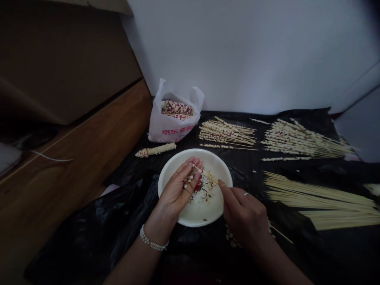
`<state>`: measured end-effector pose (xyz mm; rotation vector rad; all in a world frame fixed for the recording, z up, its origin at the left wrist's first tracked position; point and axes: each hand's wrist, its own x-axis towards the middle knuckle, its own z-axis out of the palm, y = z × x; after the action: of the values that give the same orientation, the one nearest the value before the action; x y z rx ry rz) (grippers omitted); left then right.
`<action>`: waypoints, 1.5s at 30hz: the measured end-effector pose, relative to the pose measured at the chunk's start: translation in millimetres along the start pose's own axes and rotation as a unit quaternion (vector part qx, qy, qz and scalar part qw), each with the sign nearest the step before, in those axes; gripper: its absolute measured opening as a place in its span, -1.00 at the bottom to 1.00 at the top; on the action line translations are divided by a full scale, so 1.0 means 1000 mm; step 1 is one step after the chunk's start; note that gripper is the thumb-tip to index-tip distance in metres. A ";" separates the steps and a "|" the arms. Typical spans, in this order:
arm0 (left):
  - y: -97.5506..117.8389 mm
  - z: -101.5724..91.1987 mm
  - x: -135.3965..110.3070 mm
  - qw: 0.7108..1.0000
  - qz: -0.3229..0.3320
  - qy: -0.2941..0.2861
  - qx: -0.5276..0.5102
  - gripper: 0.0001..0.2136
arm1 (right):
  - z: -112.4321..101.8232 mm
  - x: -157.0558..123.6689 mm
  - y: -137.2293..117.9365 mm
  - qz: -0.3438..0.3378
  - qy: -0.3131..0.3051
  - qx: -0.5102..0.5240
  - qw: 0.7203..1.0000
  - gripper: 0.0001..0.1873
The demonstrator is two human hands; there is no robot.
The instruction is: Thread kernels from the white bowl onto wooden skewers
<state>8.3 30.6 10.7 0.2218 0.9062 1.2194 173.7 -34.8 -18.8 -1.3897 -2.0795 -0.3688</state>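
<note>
Over a white bowl (166, 174) my left hand (181, 184) is cupped palm up, with several loose corn kernels (189, 180) in it. Its thumb and fingertips are closed at the tip of a thin bamboo skewer (199, 169). The skewer's other end is in my right hand (245, 208), pinched between thumb and forefinger at the bowl's right rim. Kernels seem threaded near that grip, though they blend with those behind. White and dark red corn kernels (206, 194) lie in the bowl below. Part of the skewer is hidden by my right hand.
Behind the bowl stands a white plastic bag (157, 128) of speckled corn cobs (177, 107). A mostly stripped cob (160, 149) lies left. Threaded skewers (225, 132) and a second pile (291, 140) lie at the back. Bare skewers (308, 194) rest right on black plastic sheeting (118, 213).
</note>
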 end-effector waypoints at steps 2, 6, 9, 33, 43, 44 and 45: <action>0.000 0.000 0.000 1.000 -0.005 -0.003 -0.005 -0.81 | 0.000 0.000 0.000 0.000 0.001 -0.005 1.000 -0.67; 0.001 0.000 0.001 1.000 -0.011 0.001 -0.011 -0.77 | 0.001 0.000 0.001 -0.003 0.001 -0.012 1.000 -0.65; 0.000 -0.001 0.001 1.000 -0.007 -0.002 -0.011 -0.73 | 0.001 -0.001 0.001 -0.005 0.000 -0.011 1.000 -0.65; 0.000 -0.001 0.003 1.000 -0.015 0.021 -0.015 -0.84 | 0.000 0.000 0.001 -0.013 0.003 0.000 1.000 -0.65; -0.001 -0.001 0.004 0.999 -0.007 0.031 -0.022 -0.80 | 0.001 -0.001 0.000 -0.008 0.005 0.002 1.000 -0.65; -0.001 -0.001 0.003 0.999 -0.006 0.033 -0.022 -0.80 | 0.001 -0.001 0.000 -0.008 0.005 0.002 1.000 -0.65; -0.001 0.000 0.003 0.999 -0.005 0.035 -0.022 -0.80 | 0.001 -0.001 0.000 -0.008 0.004 0.001 1.000 -0.65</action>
<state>9.2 32.8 8.2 0.1403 0.9396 1.2418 173.7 -35.3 -20.3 -1.3683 -2.0851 -0.3795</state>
